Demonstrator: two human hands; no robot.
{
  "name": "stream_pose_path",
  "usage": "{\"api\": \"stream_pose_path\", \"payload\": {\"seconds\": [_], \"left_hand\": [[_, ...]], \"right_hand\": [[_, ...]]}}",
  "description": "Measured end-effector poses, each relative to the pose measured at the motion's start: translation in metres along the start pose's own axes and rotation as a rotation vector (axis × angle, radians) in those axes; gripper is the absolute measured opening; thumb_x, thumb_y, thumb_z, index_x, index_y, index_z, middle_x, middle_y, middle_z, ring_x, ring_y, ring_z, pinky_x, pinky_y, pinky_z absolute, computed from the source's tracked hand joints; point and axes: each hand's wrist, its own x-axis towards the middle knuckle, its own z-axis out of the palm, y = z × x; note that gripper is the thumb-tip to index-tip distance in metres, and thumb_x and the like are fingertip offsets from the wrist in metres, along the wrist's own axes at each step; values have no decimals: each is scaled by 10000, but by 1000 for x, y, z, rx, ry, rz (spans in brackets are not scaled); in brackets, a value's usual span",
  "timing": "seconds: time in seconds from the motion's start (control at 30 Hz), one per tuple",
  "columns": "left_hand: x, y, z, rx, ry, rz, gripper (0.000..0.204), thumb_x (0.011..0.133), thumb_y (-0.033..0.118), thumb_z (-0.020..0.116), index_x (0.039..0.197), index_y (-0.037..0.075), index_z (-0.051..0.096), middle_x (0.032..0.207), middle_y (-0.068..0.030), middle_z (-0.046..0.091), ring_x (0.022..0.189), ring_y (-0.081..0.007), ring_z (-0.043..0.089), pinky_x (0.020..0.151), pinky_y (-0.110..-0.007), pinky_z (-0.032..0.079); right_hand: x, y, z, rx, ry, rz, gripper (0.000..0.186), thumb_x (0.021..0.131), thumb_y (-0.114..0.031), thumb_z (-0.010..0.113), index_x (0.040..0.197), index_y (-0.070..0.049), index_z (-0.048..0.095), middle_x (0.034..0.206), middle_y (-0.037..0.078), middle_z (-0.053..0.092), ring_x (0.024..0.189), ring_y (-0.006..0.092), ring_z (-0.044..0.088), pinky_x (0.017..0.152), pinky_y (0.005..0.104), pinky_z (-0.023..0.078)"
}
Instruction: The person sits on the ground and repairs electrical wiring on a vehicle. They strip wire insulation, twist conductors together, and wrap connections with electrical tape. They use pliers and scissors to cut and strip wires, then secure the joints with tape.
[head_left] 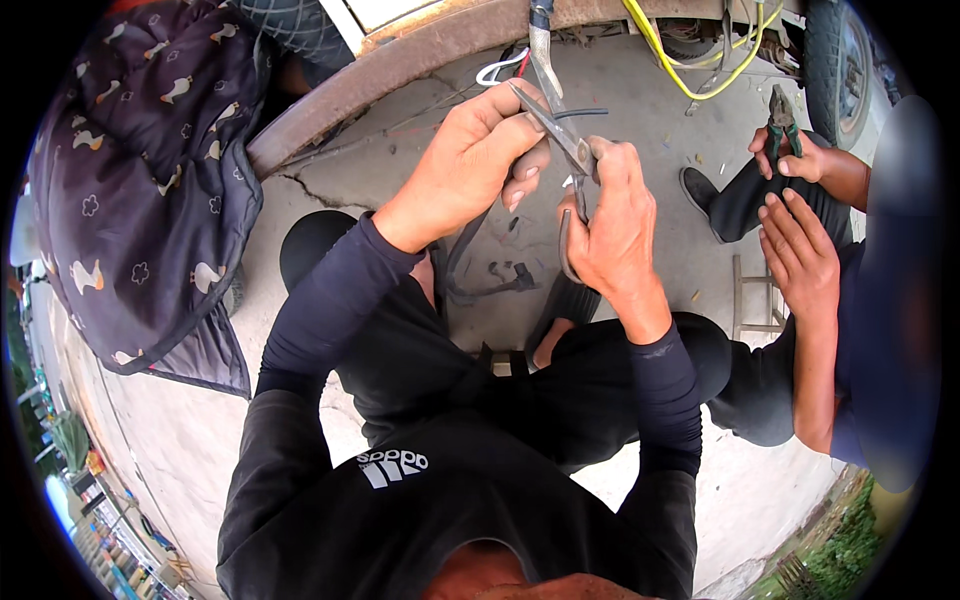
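My right hand (pixel 612 235) is closed round the handles of a pair of metal scissors (pixel 560 133). The scissor blades point up and to the left, toward my left hand (pixel 468 160). That hand is closed in a pinch on a thin black cable (pixel 582 112), whose short end sticks out to the right past the blades. From the picture I cannot tell whether the blades touch the cable. Behind the scissors a taped cable bundle (pixel 541 50) hangs down, with white and red wires (pixel 495 72) beside it.
A rusty curved metal beam (pixel 400 68) crosses above my hands. Yellow cable (pixel 700 92) hangs at upper right near a tyre (pixel 838 75). A co-worker's hand (pixel 800 160) on the right holds green-handled pliers (pixel 781 122). A dark patterned quilted cover (pixel 150 190) drapes at left. Black cable with a connector (pixel 522 278) is below my hands.
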Motion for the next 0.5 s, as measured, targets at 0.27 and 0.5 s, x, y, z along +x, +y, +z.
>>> {"api": "stream_pose_path", "payload": {"seconds": [0.27,0.5], "left_hand": [[-3,-16,0,894,331,534,158,919,77,674,1057,37,606,658,-65,601,510,-177,559,498,-312,445],[6,4,-2,1098,340,739,120,931,69,672,1024,-5,687,684,-54,629,581,-95,555,547,-261,452]], "right_hand": [[-9,-30,11,254,-21,222,503,762,31,666,1238,6,504,967,201,535,841,401,582,709,472,474],[9,-25,10,138,77,105,529,757,13,699,1249,-12,507,1038,199,538,871,411,587,727,489,478]]}}
